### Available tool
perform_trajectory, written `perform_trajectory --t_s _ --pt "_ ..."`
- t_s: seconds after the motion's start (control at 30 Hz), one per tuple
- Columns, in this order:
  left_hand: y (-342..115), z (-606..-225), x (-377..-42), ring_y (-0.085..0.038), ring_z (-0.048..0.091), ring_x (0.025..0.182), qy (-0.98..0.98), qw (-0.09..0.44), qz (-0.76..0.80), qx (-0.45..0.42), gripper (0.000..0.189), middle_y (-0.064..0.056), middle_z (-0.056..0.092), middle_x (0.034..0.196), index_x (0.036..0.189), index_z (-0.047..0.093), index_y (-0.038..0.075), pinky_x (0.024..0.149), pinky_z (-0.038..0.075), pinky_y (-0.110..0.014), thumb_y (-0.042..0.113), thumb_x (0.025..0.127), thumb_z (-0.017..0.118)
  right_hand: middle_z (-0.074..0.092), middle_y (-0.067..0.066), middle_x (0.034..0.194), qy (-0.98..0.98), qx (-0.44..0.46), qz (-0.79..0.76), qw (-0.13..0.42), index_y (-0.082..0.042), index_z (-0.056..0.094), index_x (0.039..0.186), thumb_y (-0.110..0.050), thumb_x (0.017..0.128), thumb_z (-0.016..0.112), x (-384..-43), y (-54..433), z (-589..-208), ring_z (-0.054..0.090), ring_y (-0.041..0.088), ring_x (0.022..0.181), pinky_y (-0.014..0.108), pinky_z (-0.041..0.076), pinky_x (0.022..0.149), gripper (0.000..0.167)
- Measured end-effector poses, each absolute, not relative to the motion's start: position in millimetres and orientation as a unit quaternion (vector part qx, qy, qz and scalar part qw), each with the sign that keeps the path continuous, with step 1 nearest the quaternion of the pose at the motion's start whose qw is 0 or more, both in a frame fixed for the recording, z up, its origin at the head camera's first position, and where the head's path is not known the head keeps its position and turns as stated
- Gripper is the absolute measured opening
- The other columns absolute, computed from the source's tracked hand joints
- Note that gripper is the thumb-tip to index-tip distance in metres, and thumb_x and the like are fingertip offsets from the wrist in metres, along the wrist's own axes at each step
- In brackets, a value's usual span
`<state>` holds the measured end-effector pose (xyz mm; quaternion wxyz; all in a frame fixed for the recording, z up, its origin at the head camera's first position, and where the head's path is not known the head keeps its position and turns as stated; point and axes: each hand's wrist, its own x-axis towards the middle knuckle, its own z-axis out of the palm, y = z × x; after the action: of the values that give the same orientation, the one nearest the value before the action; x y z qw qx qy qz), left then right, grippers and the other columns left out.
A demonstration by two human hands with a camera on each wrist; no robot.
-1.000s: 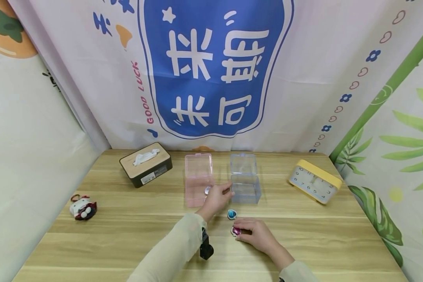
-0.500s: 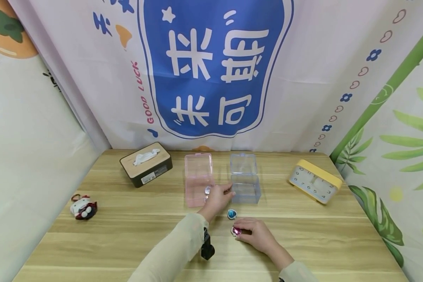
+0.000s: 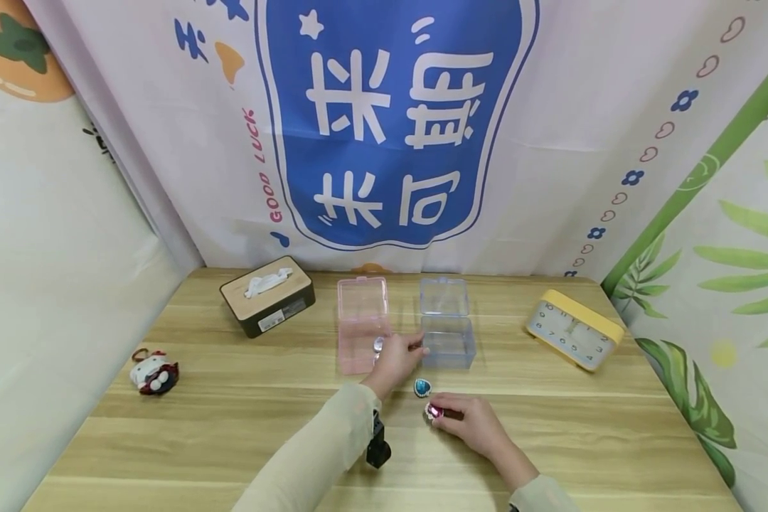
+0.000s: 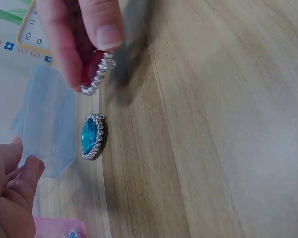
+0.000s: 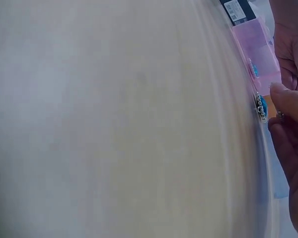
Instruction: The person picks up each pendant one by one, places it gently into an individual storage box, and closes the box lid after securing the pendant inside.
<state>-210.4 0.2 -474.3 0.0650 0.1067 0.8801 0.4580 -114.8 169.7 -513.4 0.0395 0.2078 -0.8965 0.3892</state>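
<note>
Boxes number two, mid-frame: pink box, at least one gem inside, part-hidden by the left hand, whose grip at blue box I cannot tell; then, lower centre, one blue gem and one pink gem, half covered, pinched by the right hand.

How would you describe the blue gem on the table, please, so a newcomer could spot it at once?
On the wooden table, find the open blue box. On its near side lies a silver-rimmed blue gem. Neither pinched by the right hand, like the pink gem, nor inside the pink box, it sits directly on the tabletop.
</note>
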Motion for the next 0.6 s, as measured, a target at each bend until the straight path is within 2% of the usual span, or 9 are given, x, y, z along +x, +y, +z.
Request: perform_trajectory --t_s 0.27,0.43,0.6 --pt "0 -472 -209 -0.014 0.064 0.079 0.873 0.084 0.472 0.086 0.043 -0.013 0.062 0.119 0.125 0.057 0.007 0.06 0.053 -0.017 0.017 0.084 0.068 0.069 0.009 0.106 -0.885 0.202 0.411 0.081 -0.007 0.071 0.102 -0.015 0.072 0.078 -119 173 -507 0.066 0.025 0.097 0.039 0.053 0.088 0.032" --pt "0 -472 -209 -0.019 0.065 0.09 0.875 0.079 0.469 0.094 0.043 -0.013 0.064 0.117 0.124 0.058 0.006 0.067 0.055 -0.019 0.016 0.083 0.068 0.069 0.014 0.102 -0.868 0.198 0.442 0.109 -0.002 0.071 0.099 -0.007 0.07 0.078 -124 175 -503 0.067 0.029 0.092 0.027 0.057 0.079 0.03" --pt "0 -472 -209 -0.021 0.065 0.094 0.874 0.084 0.469 0.092 0.044 -0.013 0.063 0.117 0.124 0.057 0.006 0.072 0.056 -0.021 0.017 0.083 0.068 0.069 0.016 0.101 -0.863 0.173 0.454 0.135 0.0 0.07 0.098 -0.001 0.07 0.077 -132 179 -496 0.067 0.03 0.088 0.024 0.057 0.075 0.029"
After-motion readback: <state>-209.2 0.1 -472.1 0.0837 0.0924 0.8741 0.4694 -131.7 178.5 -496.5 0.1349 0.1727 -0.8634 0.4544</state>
